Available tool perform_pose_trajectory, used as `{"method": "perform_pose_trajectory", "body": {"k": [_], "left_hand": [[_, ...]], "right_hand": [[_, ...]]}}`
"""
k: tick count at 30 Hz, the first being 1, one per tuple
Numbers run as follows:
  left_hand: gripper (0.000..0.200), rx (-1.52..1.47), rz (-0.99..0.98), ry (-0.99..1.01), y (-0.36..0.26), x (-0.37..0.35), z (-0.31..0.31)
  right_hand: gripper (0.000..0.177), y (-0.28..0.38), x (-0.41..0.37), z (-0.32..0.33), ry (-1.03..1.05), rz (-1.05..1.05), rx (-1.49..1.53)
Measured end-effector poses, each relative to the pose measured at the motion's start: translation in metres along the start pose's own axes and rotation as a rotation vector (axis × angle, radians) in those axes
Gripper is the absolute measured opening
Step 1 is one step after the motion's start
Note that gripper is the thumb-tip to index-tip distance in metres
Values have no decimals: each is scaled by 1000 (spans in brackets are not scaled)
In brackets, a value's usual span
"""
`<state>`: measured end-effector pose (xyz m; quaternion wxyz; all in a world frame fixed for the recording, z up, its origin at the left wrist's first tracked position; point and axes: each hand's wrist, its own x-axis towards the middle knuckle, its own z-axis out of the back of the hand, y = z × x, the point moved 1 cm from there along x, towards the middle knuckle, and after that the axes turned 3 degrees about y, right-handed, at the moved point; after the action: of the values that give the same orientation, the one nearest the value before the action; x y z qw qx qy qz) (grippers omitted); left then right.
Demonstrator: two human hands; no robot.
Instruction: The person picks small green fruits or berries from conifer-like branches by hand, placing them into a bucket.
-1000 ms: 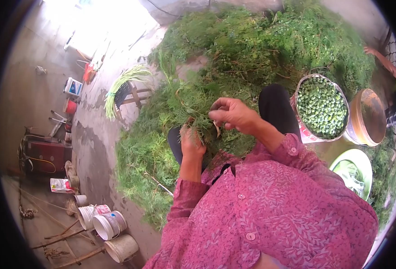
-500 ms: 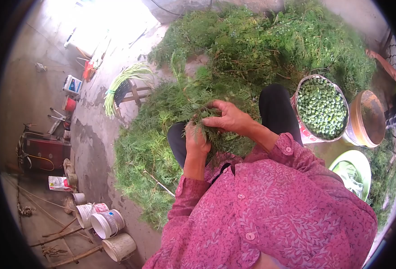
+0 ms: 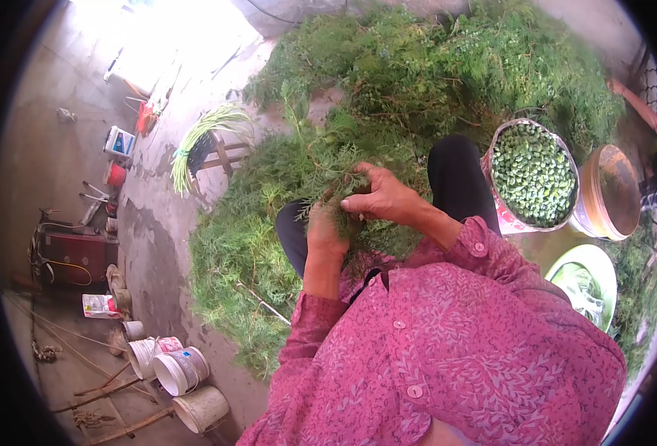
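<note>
A feathery green evergreen sprig [image 3: 330,172] is held in front of my knees. My left hand [image 3: 327,236] is closed around its lower part, with leaves covering some of the fingers. My right hand [image 3: 389,197] pinches at the same sprig from the right side, thumb and forefinger close together; whatever lies between the fingertips is hidden by foliage. To the right of my knee stands a bucket [image 3: 498,186] filled with small green cones [image 3: 534,175]. Cut evergreen branches [image 3: 232,256] lie in a heap around my legs.
A larger branch pile [image 3: 432,67] spreads ahead. Beside the cone bucket are a brownish bucket [image 3: 583,201] and a pale green basin [image 3: 609,286]. A stool [image 3: 228,157] bears long green stems [image 3: 185,160]. White buckets [image 3: 182,372] stand at lower left. Another person's arm [image 3: 637,104] shows at far right.
Both hands stay on the sprig with small finger movements. The right hand has shifted slightly right, and the sprig's leaves sit a little differently.
</note>
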<state>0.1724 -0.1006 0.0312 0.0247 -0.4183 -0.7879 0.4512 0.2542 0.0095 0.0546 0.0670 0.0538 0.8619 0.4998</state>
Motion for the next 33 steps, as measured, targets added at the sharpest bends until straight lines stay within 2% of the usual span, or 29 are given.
{"method": "perform_pose_trajectory", "body": {"k": [1,3,4,9,13,16,18,19,22,24,25,27,28,30,31,32,33], "left_hand": [[23,0,0,-1,-2,0,5],[27,-42,117,189,-8,-3,12],[27,-42,117,189,-9,-3,10],[31,80,93,61,-11,-1,0],[32,87,78,14,-8,1,-2],[31,-31,139,-46,-5,0,-2],[29,32,104,-36,-4,-2,3],[29,31,105,-37,-2,-2,5],[26,76,55,-80,3,5,12],[26,96,-95,-63,6,11,17],[26,96,-95,-67,-4,3,5],[23,187,-169,-222,-28,-10,-15],[23,186,-167,-218,-31,2,0],[20,-221,53,12,-35,34,43],[20,-302,83,6,-42,33,40],[20,-303,83,3,-49,33,41],[25,-428,99,20,-54,34,41]], "right_hand": [[42,-2,0,3,0,0,1],[40,-8,2,11,12,73,-155],[40,-13,4,11,12,73,-155],[35,-14,5,3,-12,184,-513],[29,-11,4,2,-31,185,-563],[24,-14,4,2,-41,222,-658],[21,-21,7,0,21,295,-460],[21,-22,7,0,21,293,-460],[19,-17,4,-4,22,220,-395],[20,-11,-3,-9,124,43,-146],[20,-8,-10,-17,126,41,-145],[16,-7,-26,-34,300,-23,-98],[16,-4,-25,-28,296,-22,-100],[13,0,-19,-4,179,-140,468],[15,2,-18,11,169,-136,637],[15,7,-23,28,110,-101,691],[15,19,-31,41,50,-68,742]]}}
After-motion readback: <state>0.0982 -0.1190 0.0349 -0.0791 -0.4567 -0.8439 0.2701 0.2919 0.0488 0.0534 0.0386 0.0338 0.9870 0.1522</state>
